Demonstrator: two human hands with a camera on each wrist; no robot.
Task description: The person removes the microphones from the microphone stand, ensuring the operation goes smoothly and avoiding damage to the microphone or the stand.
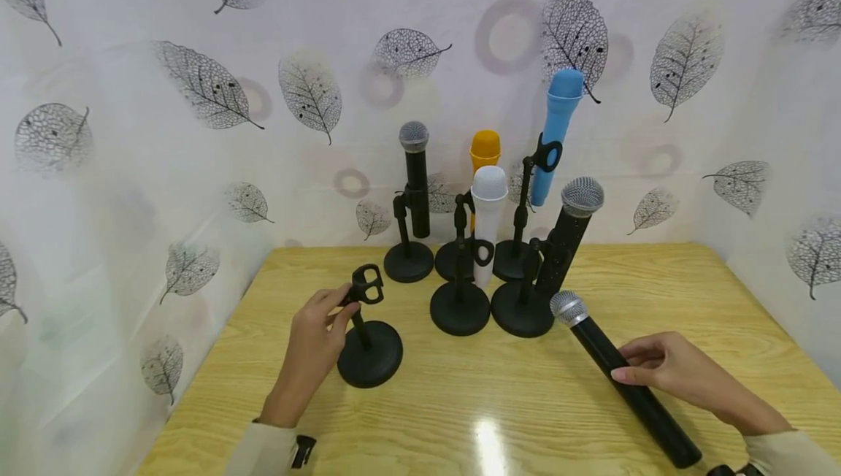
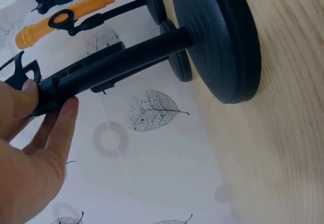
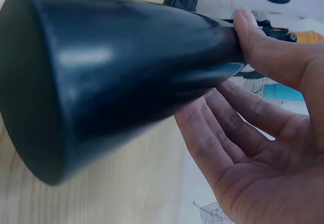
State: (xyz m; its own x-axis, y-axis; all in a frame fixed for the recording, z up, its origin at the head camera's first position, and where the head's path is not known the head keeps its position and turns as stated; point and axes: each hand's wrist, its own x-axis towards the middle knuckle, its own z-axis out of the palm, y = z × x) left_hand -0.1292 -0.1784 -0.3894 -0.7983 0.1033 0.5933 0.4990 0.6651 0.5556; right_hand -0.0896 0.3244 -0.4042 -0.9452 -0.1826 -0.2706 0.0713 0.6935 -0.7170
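Note:
In the head view my left hand [image 1: 315,334] pinches the top of a black microphone stand [image 1: 370,354], just below its empty clip [image 1: 368,284]. The left wrist view shows the thumb and fingers [image 2: 62,127] around the stand's upper joint. My right hand [image 1: 680,370] grips a black microphone [image 1: 657,417] with a silver mesh head by the middle of its body. That microphone slants, head pointing to the back left, above the right part of the table. Up close in the right wrist view, its butt end [image 3: 30,92] faces the camera.
Several stands holding microphones are grouped behind: black [image 1: 417,177], orange [image 1: 485,144], white [image 1: 488,209], light blue [image 1: 558,118] and another black one [image 1: 566,242]. They stand on a wooden table [image 1: 434,403] against a leaf-patterned curtain [image 1: 164,191].

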